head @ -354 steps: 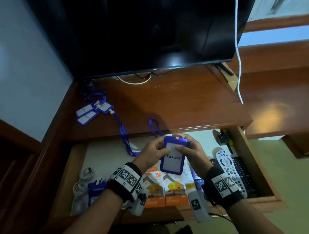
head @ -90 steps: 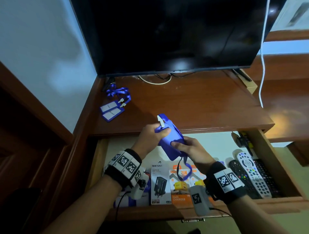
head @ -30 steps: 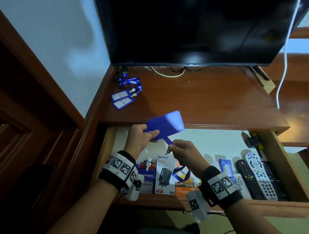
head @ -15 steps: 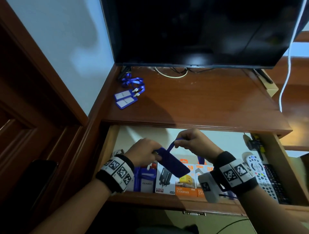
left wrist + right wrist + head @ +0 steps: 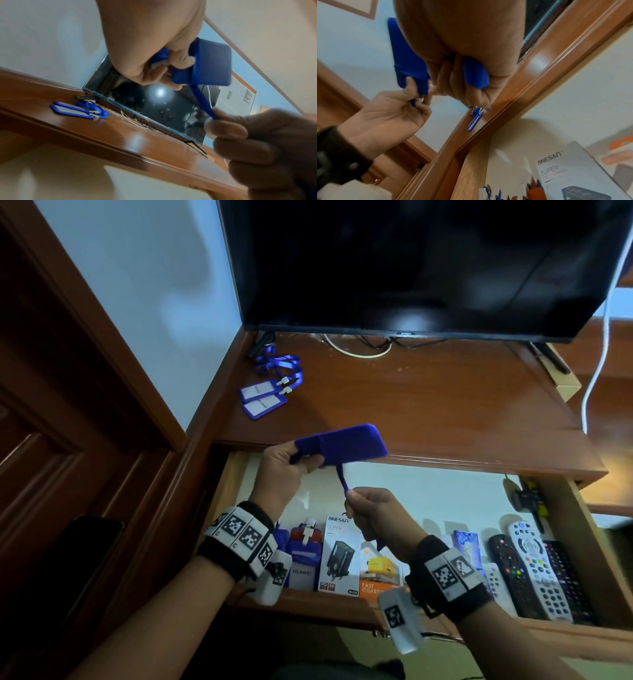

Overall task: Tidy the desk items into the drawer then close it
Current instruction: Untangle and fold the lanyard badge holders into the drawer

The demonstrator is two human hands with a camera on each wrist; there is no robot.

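Observation:
My left hand (image 5: 291, 460) grips the clip end of a blue badge holder (image 5: 349, 444), held flat above the open drawer's (image 5: 579, 525) back. Blue lanyard strap (image 5: 342, 475) is wound round the holder and runs down to my right hand (image 5: 363, 506), which pinches it taut. The left wrist view shows the holder (image 5: 211, 65) wrapped in strap (image 5: 204, 101) and my left fingers (image 5: 180, 60) curled on its end. In the right wrist view my right hand (image 5: 462, 75) hides most of the holder (image 5: 407, 56). Two more blue badges (image 5: 262, 400) with lanyards lie on the desk's back left.
The drawer holds a wrapped badge (image 5: 305, 556), charger boxes (image 5: 339, 556), and several remotes (image 5: 534, 570) on its right. A dark television (image 5: 411, 265) stands at the desk's back with cables (image 5: 359, 347) beneath. A white cable (image 5: 596, 364) hangs at right. The wall and a wooden door frame (image 5: 102, 337) border the left.
Half a second ago the holder sat low over the drawer with my right hand above it. Now my left hand has raised it flat and my right hand pulls the strap down below.

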